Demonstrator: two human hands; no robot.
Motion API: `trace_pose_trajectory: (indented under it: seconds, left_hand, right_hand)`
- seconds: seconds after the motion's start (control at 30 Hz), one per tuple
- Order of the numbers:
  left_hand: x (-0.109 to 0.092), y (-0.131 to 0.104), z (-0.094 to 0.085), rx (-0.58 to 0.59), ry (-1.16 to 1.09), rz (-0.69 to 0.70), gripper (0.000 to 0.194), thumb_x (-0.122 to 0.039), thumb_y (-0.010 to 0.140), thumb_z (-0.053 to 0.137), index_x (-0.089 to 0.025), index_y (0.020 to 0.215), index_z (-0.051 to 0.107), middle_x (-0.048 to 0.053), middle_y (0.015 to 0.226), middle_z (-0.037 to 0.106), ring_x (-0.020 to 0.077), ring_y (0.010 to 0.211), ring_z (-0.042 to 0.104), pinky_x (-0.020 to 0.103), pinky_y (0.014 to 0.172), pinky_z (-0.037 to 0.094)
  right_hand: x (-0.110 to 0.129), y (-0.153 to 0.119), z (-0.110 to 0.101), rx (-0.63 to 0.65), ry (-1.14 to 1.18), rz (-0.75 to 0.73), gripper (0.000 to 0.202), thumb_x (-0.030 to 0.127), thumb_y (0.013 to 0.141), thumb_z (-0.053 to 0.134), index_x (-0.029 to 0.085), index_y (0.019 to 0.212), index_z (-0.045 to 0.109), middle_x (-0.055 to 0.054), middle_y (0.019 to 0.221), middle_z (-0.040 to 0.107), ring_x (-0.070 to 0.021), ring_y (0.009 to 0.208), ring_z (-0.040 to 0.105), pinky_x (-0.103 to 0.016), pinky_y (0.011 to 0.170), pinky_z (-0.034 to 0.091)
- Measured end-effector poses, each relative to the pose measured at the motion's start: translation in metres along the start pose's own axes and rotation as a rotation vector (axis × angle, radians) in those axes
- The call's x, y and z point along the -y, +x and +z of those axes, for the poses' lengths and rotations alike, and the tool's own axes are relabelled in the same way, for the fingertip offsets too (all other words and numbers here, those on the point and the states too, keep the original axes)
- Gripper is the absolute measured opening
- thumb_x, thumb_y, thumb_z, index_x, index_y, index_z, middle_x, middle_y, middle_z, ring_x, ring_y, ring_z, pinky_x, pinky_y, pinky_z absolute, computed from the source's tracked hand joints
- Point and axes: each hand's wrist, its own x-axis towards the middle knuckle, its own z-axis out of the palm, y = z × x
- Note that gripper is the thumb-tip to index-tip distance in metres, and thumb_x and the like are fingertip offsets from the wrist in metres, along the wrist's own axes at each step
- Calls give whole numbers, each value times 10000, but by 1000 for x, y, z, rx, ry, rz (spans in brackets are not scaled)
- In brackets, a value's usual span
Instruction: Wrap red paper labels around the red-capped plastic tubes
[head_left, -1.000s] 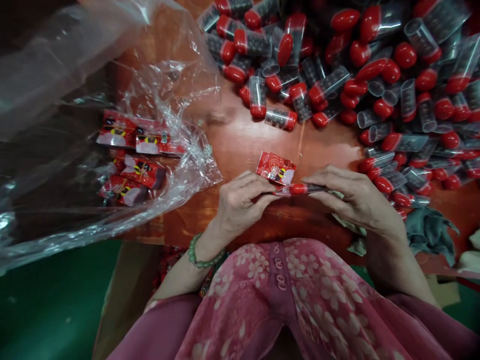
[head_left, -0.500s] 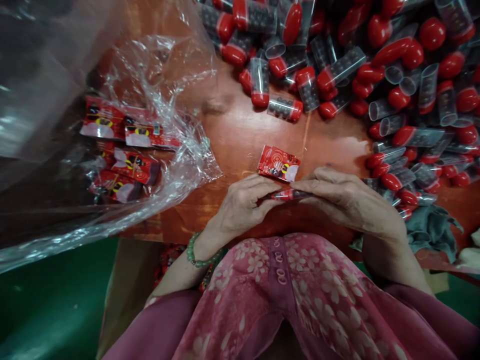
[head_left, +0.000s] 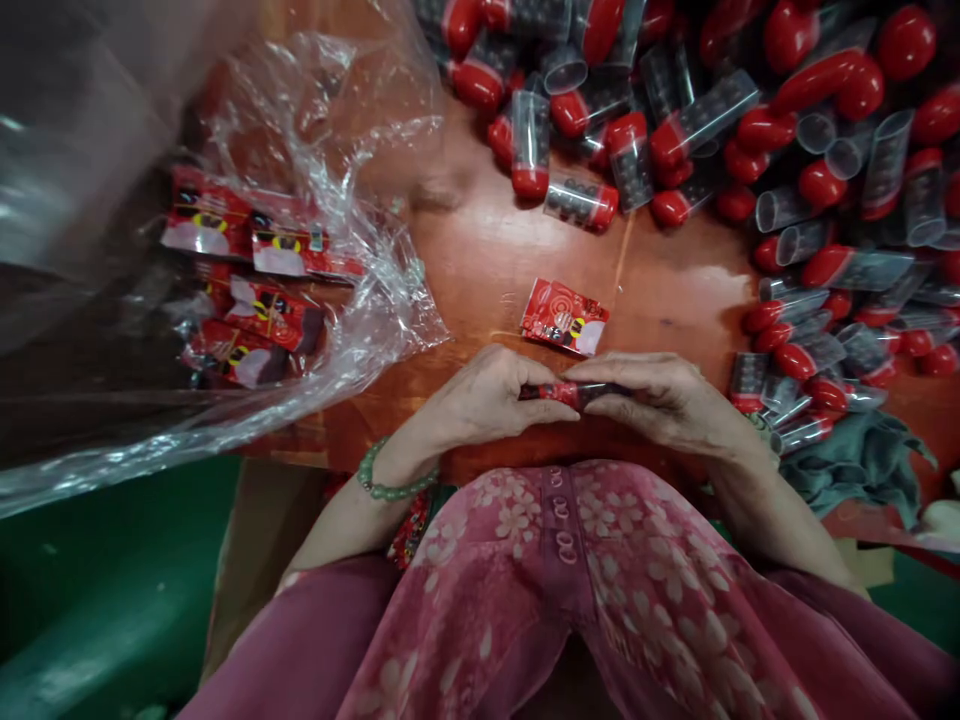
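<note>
Now, the bare left hand (head_left: pixel 484 400) and the bare right hand (head_left: pixel 667 400) are closer together than a second ago, fingertips almost meeting. Each is clamped on one end of a slim, glossy red-and-black packet (head_left: pixel 559 392), seen edge-on. I locate it on the wearer's side of my landmark, the flat red printed packet (head_left: pixel 565 318) lying on the glossy orange-brown tabletop (head_left: pixel 495 250). I judge that this closer grip supports the middle better.

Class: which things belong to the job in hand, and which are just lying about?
Seemingly in the job:
thin red-and-black piece, in left hand and right hand
red printed item
similar items, left
red-ended tubes
clear plastic

Probably lying about:
grey-green cloth
pale object, right edge
</note>
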Motion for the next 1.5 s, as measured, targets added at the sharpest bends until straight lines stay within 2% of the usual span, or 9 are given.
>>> trace_pose_trajectory:
  seconds: [0.07, 0.17, 0.3, 0.47, 0.67, 0.83, 1.07, 1.27, 1.5]
  left_hand:
    - [2, -3, -2, -101, -180, -71, 329, -463, 789, 765, -146, 877, 792, 30, 779, 754, 149, 678, 656, 247, 656, 501]
    - [10, -9, 3, -299, -587, -34, 555, -579, 648, 846, -180, 1027, 776, 88, 1084, 772, 222, 946, 718, 322, 866, 555]
    - [15, -11, 30, -413, -951, 77, 502, -444, 610, 919, -218, 1031, 765, 80, 1102, 769, 211, 1026, 722, 335, 972, 540]
    - [11, 3, 58, -527, -1019, 59, 367, -464, 732, 837, -193, 973, 779, 63, 951, 781, 165, 876, 722, 300, 881, 554]
    - [9, 12, 56, -735, -1088, -36, 329, -453, 666, 877, -165, 786, 776, 18, 755, 747, 123, 663, 651, 273, 718, 551]
    - [10, 14, 56, -756, -1054, -63, 327, -431, 638, 894, -157, 779, 784, 12, 707, 731, 115, 623, 635, 256, 679, 540]
    - [10, 11, 46, -747, -988, 11, 376, -454, 571, 928, -160, 717, 745, 7, 657, 723, 113, 585, 643, 232, 614, 544]
    - [1, 13, 43, -744, -1034, 52, 433, -575, 676, 833, -163, 736, 713, 95, 879, 771, 203, 787, 713, 295, 632, 589]
    - [5, 15, 53, -708, -1116, 8, 493, -586, 659, 841, -142, 628, 627, -35, 500, 543, 111, 427, 570, 260, 469, 536]
  right_hand:
    - [-2, -1, 3, -86, 85, 80, 216, 238, 918, 672, 202, 1115, 752, -43, 1017, 785, -158, 901, 736, -266, 828, 570]
    - [-7, -2, 10, -293, 265, 215, 215, 319, 879, 725, 225, 1068, 766, -20, 993, 781, -146, 839, 721, -264, 788, 568]
    - [-14, 3, 23, -425, 504, 297, 314, 445, 837, 755, 233, 1070, 758, 9, 843, 750, -108, 662, 659, -231, 649, 545]
    - [-11, 14, 37, -451, 459, 322, 376, 487, 863, 709, 209, 1116, 717, -22, 948, 747, -137, 759, 681, -272, 732, 571]
    - [-5, 13, 39, -272, 167, 242, 503, 440, 981, 547, 197, 1419, 505, -111, 1280, 649, -203, 1022, 664, -367, 916, 542]
    - [-11, 4, 33, -174, 156, 249, 508, 406, 1023, 479, 200, 1482, 407, -47, 964, 659, -146, 751, 612, -317, 747, 532]
    - [-22, 13, 39, -148, 442, 130, 441, 371, 1016, 525, 239, 1430, 450, 14, 843, 596, -98, 646, 578, -241, 620, 494]
    - [-18, 19, 47, -152, 472, 116, 348, 365, 1011, 536, 239, 1335, 517, 3, 914, 596, -84, 666, 577, -228, 624, 495]
    - [-24, 22, 68, -264, 676, 147, 420, 415, 974, 587, 244, 1333, 452, 10, 895, 630, -83, 604, 587, -223, 576, 496]
